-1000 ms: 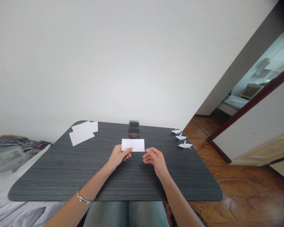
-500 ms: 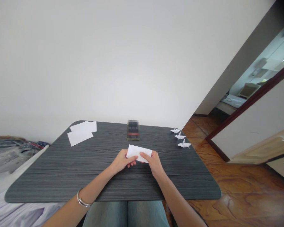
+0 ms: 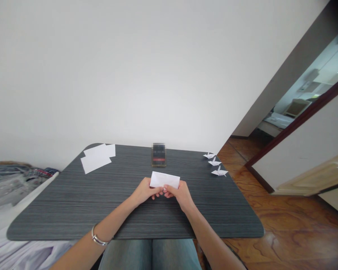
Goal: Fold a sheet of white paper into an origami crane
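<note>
A folded white sheet of paper (image 3: 165, 179) is held between both hands, above the front middle of the dark table (image 3: 101, 210). My left hand (image 3: 144, 192) grips its left end, thumb along the lower edge and fingers curled beneath. On the lower right edge, my right hand (image 3: 182, 194) pinches the paper with thumb and fingers, its thumb tip close to the left thumb. The fingers behind the paper are partly hidden.
Loose white sheets (image 3: 95, 164) overlap at the table's back left. A dark, blurred-out rectangular object (image 3: 159, 154) lies at the back middle. Three folded paper cranes (image 3: 214, 162) line the right edge. A white wall (image 3: 157, 75) rises behind the table.
My right thumb has slid from the paper's face down to its lower edge, nearer the left thumb. The paper has shifted very slightly left. My left hand has hardly moved.
</note>
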Demonstrator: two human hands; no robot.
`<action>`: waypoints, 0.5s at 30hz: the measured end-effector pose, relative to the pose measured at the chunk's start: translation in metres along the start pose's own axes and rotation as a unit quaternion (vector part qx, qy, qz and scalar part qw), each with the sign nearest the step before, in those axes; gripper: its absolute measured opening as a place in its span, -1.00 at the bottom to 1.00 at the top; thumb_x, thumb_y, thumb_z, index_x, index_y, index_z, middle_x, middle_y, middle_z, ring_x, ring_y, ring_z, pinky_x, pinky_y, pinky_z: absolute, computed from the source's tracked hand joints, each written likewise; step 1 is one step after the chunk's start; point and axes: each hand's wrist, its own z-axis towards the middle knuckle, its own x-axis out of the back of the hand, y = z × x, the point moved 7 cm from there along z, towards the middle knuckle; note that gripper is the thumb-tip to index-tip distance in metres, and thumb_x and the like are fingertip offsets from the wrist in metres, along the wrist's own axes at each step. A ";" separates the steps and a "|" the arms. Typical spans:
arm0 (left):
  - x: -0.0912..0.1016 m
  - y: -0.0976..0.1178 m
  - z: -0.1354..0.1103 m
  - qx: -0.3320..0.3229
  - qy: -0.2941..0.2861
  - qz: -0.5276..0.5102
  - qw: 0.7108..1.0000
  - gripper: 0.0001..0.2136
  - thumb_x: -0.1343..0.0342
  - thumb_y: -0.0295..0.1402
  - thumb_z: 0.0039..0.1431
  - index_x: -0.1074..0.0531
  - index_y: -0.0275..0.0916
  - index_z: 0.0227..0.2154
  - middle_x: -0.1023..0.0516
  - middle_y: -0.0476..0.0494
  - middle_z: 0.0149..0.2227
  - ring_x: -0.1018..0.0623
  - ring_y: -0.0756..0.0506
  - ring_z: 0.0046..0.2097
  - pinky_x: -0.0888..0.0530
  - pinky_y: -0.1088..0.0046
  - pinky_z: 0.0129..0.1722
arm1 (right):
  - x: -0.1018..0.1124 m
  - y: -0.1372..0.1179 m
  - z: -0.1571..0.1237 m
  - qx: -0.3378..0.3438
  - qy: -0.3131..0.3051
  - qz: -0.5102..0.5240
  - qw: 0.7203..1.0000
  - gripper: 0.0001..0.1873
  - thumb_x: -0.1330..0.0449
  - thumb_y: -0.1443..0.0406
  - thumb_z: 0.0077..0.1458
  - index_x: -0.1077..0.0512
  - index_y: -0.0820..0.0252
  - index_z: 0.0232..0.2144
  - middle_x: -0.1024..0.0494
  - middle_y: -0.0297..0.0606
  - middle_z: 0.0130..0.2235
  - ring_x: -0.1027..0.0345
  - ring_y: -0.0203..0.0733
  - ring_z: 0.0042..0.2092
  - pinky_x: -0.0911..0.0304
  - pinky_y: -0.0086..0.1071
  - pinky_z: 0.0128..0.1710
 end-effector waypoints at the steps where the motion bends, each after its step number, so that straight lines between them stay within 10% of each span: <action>1: 0.000 0.000 0.000 0.004 -0.002 0.003 1.000 -0.81 -0.12 -0.31 -0.11 -0.45 -0.40 -0.54 -0.47 -0.08 -0.59 -0.39 0.07 -0.61 -0.30 0.64 -0.69 | 0.000 0.000 0.000 0.000 0.001 -0.001 1.000 -0.79 -0.27 0.26 -0.29 -0.45 0.37 -0.62 -0.47 -0.28 -0.66 -0.31 -0.34 -0.64 -0.27 -0.50 -0.64; 15: 0.017 0.004 -0.002 0.020 0.037 -0.031 0.999 -0.81 -0.16 -0.31 -0.16 -0.38 -0.38 -0.59 -0.47 -0.07 -0.64 -0.37 0.09 -0.64 -0.24 0.65 -0.70 | 0.010 0.005 0.004 0.009 0.034 0.002 0.999 -0.76 -0.28 0.24 -0.28 -0.46 0.37 -0.56 -0.49 -0.25 -0.66 -0.32 -0.30 -0.66 -0.28 -0.48 -0.66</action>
